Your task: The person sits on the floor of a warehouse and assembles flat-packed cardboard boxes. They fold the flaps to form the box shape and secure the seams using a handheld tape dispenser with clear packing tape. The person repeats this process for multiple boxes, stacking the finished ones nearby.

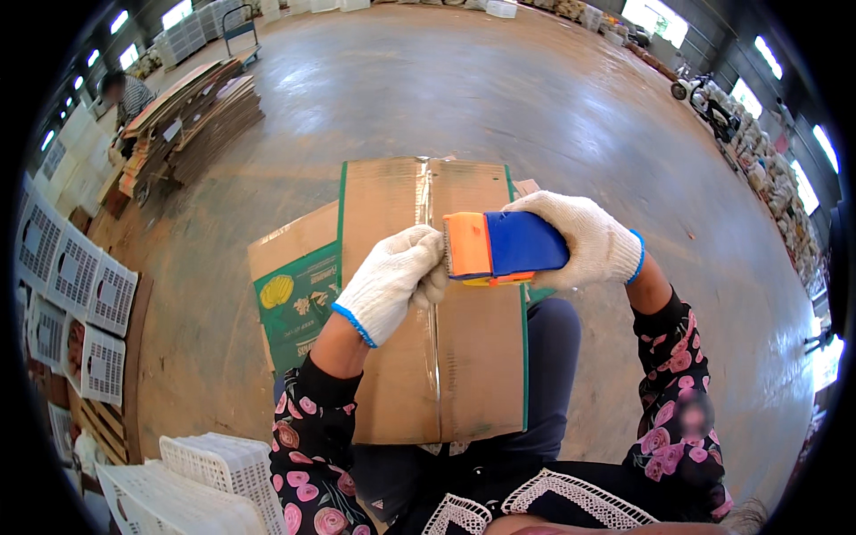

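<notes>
My right hand [584, 239], in a white knit glove with a blue cuff, is wrapped round a blue and orange tape dispenser [526, 243]. The dispenser is held level above a brown cardboard box [481, 357], its toothed orange end pointing left. My left hand [392, 278], gloved the same way, has its fingers curled together right at that toothed end. What they pinch there is too small to make out. Down the middle of the box's top face runs a shiny strip of clear tape [428, 196] along the seam. The box rests over my legs.
Under the box's left side lies another carton [299, 299] with green printing. White plastic crates [223, 468] stand at my lower left, more [76, 276] along the left. A stack of flat cardboard [192, 125], a person [134, 96] and a trolley [239, 36] are far left.
</notes>
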{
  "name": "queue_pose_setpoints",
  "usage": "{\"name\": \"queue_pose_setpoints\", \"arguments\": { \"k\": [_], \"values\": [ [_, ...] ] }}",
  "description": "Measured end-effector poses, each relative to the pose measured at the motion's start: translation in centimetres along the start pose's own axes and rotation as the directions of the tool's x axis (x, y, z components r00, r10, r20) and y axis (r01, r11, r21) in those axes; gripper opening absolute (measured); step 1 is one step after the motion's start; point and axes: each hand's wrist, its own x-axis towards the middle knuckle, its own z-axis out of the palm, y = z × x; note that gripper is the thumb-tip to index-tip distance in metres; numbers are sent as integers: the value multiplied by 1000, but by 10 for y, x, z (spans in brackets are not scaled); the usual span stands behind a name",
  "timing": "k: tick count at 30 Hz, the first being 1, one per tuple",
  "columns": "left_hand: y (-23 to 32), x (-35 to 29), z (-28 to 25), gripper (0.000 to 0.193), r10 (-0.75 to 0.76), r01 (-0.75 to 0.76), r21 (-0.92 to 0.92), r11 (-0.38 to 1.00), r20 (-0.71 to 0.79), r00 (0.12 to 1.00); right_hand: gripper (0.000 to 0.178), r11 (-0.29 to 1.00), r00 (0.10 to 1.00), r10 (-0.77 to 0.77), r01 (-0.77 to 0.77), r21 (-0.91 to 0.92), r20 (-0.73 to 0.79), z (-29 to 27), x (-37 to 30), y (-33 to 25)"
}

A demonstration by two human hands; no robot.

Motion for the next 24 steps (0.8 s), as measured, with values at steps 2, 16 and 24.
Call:
{"name": "queue_pose_setpoints", "arguments": {
  "k": [2, 16, 24],
  "values": [
    [4, -5, 2, 24, -7, 14, 71, 997, -90, 996, 72, 998, 999, 27, -24, -55, 45, 1, 3, -3],
    [12, -11, -264, 20, 254, 62, 442, 895, -618, 744, 58, 961, 989, 150, -144, -235, 10, -40, 40, 9],
    [-76, 26, -297, 20, -14, 144, 215, 966, -511, 860, 64, 910, 937, 349, -332, -248, 26, -32, -2, 29]
  ]
}}
